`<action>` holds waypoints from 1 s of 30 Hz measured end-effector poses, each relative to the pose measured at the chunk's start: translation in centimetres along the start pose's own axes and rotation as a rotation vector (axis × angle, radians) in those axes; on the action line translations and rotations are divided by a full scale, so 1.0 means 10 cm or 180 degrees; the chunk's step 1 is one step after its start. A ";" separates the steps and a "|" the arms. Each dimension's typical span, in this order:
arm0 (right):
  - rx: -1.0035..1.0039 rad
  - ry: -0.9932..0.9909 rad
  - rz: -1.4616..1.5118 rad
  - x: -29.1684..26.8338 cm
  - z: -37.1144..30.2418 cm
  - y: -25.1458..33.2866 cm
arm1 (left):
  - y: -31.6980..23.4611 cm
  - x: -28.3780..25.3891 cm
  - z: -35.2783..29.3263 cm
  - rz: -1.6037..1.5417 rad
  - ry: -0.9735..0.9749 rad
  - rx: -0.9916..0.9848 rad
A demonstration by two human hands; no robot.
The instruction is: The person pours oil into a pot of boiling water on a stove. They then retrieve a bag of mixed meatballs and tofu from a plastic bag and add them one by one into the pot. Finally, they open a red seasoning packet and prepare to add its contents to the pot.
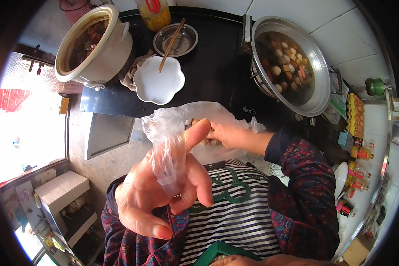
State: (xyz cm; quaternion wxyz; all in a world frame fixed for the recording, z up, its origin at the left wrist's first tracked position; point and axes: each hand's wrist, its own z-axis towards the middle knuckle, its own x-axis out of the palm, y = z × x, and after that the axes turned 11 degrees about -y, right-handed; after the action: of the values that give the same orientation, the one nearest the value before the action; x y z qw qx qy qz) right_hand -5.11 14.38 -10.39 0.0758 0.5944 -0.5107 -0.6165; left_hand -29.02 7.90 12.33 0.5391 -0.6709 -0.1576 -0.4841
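A thin clear plastic bag [164, 146] hangs in front of me with its mouth spread. My left hand [157, 190] holds it, palm up, with a strip of the film draped over the palm and between thumb and bent fingers. My right hand [230, 135] reaches into the bag from the right. Close to its fingers lie some brownish lumps [213, 142], whose kind I cannot make out. My left thumb and the film hide most of the right fingertips.
Beyond the bag, a black stove top holds a white scalloped plate [158, 80], a steel bowl [184, 40] with chopsticks [170, 46], and an oil bottle [155, 17]. A cream pot [115, 44] stands left; a wide metal pan [317, 84] of round pieces in broth, right. Egg trays [355, 113] lie farther right.
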 end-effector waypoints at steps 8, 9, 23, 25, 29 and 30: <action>0.0058 -0.0472 -0.0657 0.10 -0.04 0.02 | 0.03 0.00 -0.03 -0.0098 -0.0027 -0.0020; 0.0150 -0.0401 -0.0574 0.14 -0.02 -0.02 | 0.03 0.00 -0.03 -0.0129 -0.0006 0.0000; 0.0906 -0.0062 0.1577 0.36 0.21 -0.38 | 0.00 0.01 0.06 -0.0283 -0.0107 -0.0050; 0.1241 0.0100 0.1692 0.17 0.25 -0.24 | -0.01 0.03 0.07 -0.0332 -0.0228 -0.0033; 0.1163 0.0139 0.1822 -0.22 0.26 0.00 | -0.02 0.06 0.13 -0.0309 -0.0295 0.0055; 0.0804 -0.0054 0.2214 -0.33 0.22 0.06 | -0.01 0.06 0.15 -0.0349 -0.0271 0.0131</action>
State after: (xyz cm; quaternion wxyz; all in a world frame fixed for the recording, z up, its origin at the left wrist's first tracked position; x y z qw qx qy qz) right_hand -6.29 17.56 -8.28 0.2026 0.3849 -0.7549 -0.4908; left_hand -28.11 9.08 12.92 0.5183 -0.6700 -0.2269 -0.4806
